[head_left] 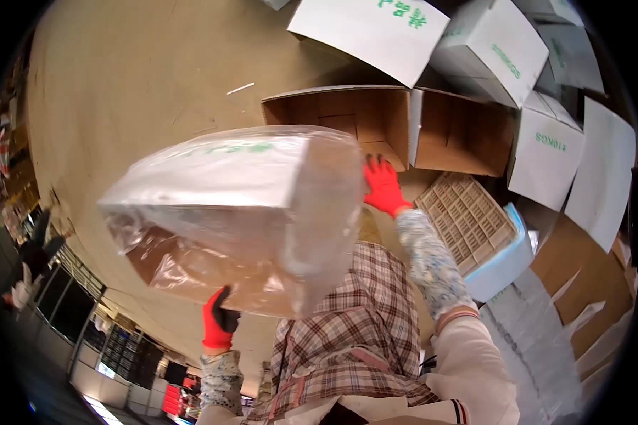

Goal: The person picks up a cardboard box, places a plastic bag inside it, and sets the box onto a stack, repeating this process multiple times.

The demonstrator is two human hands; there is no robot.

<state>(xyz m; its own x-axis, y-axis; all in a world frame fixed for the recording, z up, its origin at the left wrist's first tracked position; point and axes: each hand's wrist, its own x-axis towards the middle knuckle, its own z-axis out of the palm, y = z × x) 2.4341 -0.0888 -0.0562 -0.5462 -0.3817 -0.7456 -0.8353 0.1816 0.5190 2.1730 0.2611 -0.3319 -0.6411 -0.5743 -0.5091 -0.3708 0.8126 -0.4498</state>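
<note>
In front of me, a white carton (pixel 241 173) with green print is tilted on its side, its brown inside facing me. A clear plastic bag (pixel 326 205) wraps loosely over it and hangs past its edges. My left hand (pixel 220 320), in a red glove with dark palm and fingertips, is closed at the bag's lower edge, thumb upward. My right hand (pixel 384 185), gloved the same way, has its fingers stretched out beside the carton's right end. Its dark fingertips are right at the lower edge of an open brown-lined carton (pixel 361 117).
Another open carton (pixel 464 131) stands alongside. White cartons (pixel 500 53) with green lettering pile up at the upper right. A tan gridded tray (pixel 468 216) lies on a pale blue block (pixel 503 262) by my right forearm. Flattened cardboard (pixel 581 276) is at far right; a white strip (pixel 241 88) lies on the floor.
</note>
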